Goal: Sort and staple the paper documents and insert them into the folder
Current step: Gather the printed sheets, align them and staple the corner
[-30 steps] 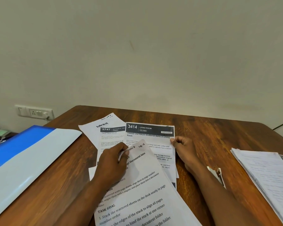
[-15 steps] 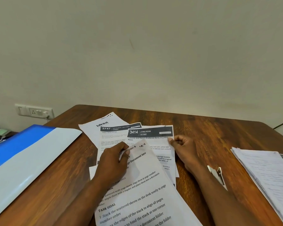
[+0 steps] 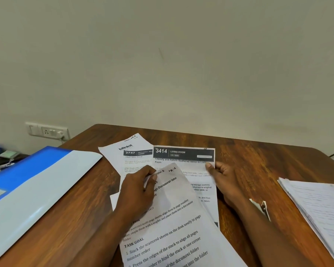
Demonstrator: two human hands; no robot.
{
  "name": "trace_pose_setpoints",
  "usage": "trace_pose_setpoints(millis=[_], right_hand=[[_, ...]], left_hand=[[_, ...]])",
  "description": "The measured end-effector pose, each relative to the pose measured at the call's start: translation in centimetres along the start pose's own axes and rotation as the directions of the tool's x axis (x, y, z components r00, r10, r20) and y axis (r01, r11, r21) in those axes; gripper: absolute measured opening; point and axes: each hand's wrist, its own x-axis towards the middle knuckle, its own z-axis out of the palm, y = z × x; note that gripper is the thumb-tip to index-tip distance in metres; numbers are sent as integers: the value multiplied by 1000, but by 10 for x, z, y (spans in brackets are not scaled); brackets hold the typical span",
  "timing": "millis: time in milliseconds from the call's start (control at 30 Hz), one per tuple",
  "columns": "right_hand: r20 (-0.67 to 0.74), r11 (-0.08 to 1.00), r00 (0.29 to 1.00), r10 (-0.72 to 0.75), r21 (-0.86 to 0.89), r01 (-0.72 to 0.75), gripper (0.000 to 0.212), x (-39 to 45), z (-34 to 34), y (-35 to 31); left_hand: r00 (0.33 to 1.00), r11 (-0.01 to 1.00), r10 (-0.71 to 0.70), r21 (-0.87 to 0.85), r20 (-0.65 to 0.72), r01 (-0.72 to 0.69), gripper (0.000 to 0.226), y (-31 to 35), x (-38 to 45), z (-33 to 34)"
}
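3414 sheet (image 3: 183, 154) is back up level beside the 2747 sheet (image 3: 135, 157) — sorting continues, nothing stapled. Right hand (image 3: 223, 179) pinches its edge; left hand (image 3: 138, 189), fingers curled, pinches the tilted task sheet (image 3: 172, 224).

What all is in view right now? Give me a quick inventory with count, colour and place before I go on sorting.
Table: one, brown wood, fills the lower frame.
Folder: one, blue with a pale flap, on the table's left side.
Task sheet: one, white, tilted, centre front, on top of the others.
3414 sheet: one, white with dark header, centre, partly under the task sheet.
2747 sheet: one, white with dark header, left of the 3414 sheet.
Blinkit sheet: one, white, rear left of the group, undermost.
Paper stack: one, white, on the table's right edge.
Wall socket: one, white, on the wall, left.
Left hand: pinches the task sheet's top edge.
Right hand: pinches the 3414 sheet's right edge.
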Motion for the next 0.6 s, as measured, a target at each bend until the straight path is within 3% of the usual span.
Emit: trace_pose_setpoints(millis=[133,400,600], right_hand=[[136,996,989,49,-75,-39,18,-7,-1,-3],[248,988,968,43,-152,-5,33,-24,3,-6],[286,975,958,13,-215,51,17,-36,11,-8]], left_hand=[[1000,1000,13,-21,-11,-13,14,-1,0,2],[999,998,47,38,-13,-46,16,0,2,4],[997,995,71,69,-33,-69,20,-2,2,7]])
